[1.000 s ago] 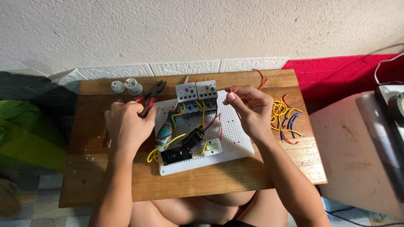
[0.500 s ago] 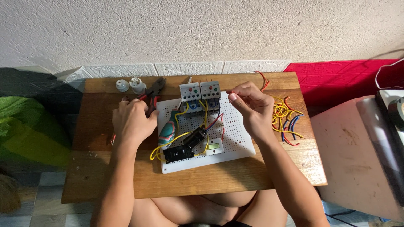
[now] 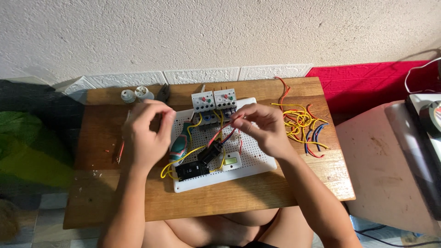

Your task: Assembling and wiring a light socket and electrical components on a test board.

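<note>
A white perforated board (image 3: 257,160) lies on a low wooden table (image 3: 115,202). Two grey relay units (image 3: 213,101) stand at its far edge. Black components (image 3: 192,171), a small white module (image 3: 231,161) and yellow wires (image 3: 183,158) sit nearer me. My right hand (image 3: 266,131) hovers over the board's middle and pinches a red wire (image 3: 219,134) that runs down to a black part. My left hand (image 3: 147,135) is raised left of the board, fingers curled just below dark pliers (image 3: 161,93); whether it grips anything is hidden. A teal-handled screwdriver (image 3: 178,142) lies beside it.
A loose bundle of yellow, red and blue wires (image 3: 303,128) lies on the table's right end. Two white round lamp holders (image 3: 135,94) sit at the far left. A red mat (image 3: 367,85) and a pale appliance (image 3: 390,174) are to the right, green cloth (image 3: 23,151) to the left.
My left hand has risen from the board's left edge toward the pliers. My right hand has shifted slightly left over the board, still pinching the red wire.
</note>
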